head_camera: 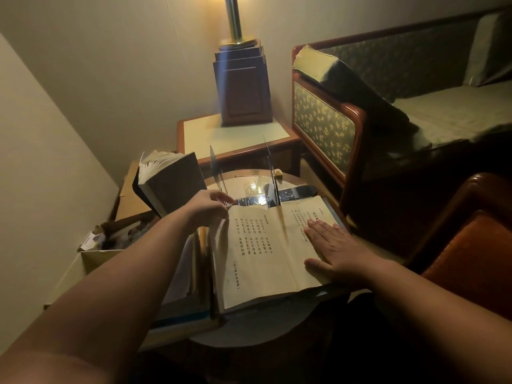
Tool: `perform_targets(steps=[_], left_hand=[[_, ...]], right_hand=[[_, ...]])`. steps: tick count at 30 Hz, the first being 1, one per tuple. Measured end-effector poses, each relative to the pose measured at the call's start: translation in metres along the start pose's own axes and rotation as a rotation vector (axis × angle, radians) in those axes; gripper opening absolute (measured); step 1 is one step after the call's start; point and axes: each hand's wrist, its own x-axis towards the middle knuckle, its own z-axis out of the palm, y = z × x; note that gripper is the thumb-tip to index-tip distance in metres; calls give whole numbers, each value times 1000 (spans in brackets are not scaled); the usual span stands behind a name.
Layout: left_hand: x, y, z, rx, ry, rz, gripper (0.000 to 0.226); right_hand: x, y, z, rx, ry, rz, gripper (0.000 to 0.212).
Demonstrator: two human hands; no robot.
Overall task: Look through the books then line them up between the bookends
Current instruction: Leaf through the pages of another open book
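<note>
At worktop (263,320) centre, pinned yellowed open paper book (263,253) under flat right hand (336,252), pinched limp leaf (221,231) in left hand (207,207); judged safest lifted closed.

Matt yellowed paper book (266,245), clear glossy plastic bookends (219,167).

Light: dim, warm; src = lamp (233,20) at top.
Shadows: heavy at bottom & right.
Glare: bright spot on desk (253,187) glass.
Edges: wide-angle bend.
Focus: soft overall.
</note>
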Motion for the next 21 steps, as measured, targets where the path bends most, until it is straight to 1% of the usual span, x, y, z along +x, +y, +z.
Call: perform_targets(steps=[3,5,7,9,11,13,14,16,18,19,21], left_hand=[[-9,1,-4,-151,56,-45,38],[-13,2,-7,-281,94,-57,34],[-18,5,-8,-454,128,-93,29],[-22,10,-9,-606,113,-120,27],[-26,17,-9,-714,42,-133,36],[-29,25,-8,-801,-23,-127,45],[-30,30,-6,-827,-41,-115,45],[-30,39,-1,-857,-56,-93,37],[-28,46,5,-877,-60,-77,36],[-27,49,8,-884,-61,-64,39],[-24,52,14,-889,-59,-33,41]], right_hand=[[1,-2,-6,80,1,13,98],[-1,-4,-12,150,43,18,93],[-4,-8,-20,218,133,16,83],[-4,-18,-28,274,285,-34,66],[-2,-31,-39,338,435,-118,51],[3,-48,-52,461,516,-176,39],[5,-56,-58,532,532,-192,36],[8,-70,-71,654,532,-199,32],[10,-79,-80,721,508,-177,30],[11,-82,-84,730,501,-156,31],[11,-82,-88,703,502,-100,43]])
